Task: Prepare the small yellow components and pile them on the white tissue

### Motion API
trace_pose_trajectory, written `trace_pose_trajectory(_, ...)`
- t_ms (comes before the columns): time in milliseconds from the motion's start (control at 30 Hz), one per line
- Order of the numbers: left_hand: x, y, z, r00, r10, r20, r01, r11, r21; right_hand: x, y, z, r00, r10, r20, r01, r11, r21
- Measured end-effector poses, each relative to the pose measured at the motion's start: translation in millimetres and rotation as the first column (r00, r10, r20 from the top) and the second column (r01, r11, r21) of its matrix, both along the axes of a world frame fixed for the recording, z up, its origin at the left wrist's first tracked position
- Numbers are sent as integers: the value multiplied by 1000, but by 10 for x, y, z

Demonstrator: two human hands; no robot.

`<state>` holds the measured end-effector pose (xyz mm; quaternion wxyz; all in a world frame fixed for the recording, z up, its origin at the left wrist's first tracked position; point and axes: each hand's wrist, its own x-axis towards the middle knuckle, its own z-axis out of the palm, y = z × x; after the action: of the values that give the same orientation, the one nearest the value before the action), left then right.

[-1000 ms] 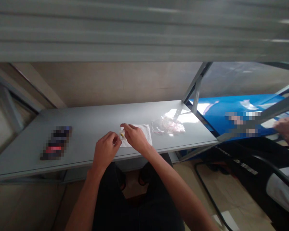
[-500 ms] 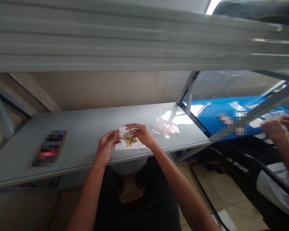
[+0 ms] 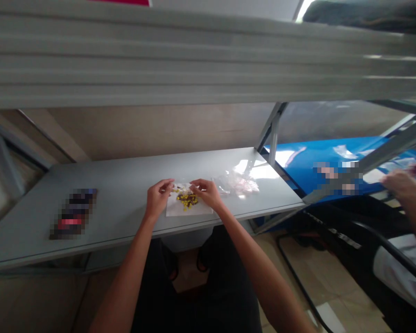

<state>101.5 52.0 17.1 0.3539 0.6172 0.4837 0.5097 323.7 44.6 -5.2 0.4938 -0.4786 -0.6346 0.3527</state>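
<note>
My left hand point(image 3: 157, 198) and my right hand point(image 3: 207, 192) each pinch an upper corner of a small clear plastic bag point(image 3: 184, 195) that holds several little yellow pieces point(image 3: 187, 200). The bag hangs just above a white sheet of paper point(image 3: 180, 210) lying near the front edge of the grey shelf point(image 3: 125, 185). Both hands have their fingers closed on the bag's top edge, a short gap between them.
A pile of clear bags point(image 3: 236, 183) lies just right of my right hand. A dark blurred object point(image 3: 72, 213) rests at the shelf's left. A blue surface point(image 3: 319, 159) sits to the right, where another person's hands point(image 3: 405, 182) work. An upper shelf edge point(image 3: 194, 69) hangs overhead.
My hands have lifted the bag of yellow pieces off the paper and moved apart to its top corners. The other person's hands shifted slightly to the right.
</note>
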Motion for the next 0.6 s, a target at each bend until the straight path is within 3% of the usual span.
trace_pose_trajectory(333, 6, 67, 69, 984, 79, -159, -64, 993, 99, 2, 30, -105, 1000, -2, -31, 1, 1000, -17)
trace_pose_trajectory(533, 26, 72, -6, 988, -22, 152, 23, 1000, 0, -21, 11, -83, 994, -18, -104, 14, 999, -41)
trace_pose_trajectory(600, 26, 40, -52, 984, -28, 173, 33, 999, -25, -23, 5, -72, 993, -17, -120, 11, 999, -51)
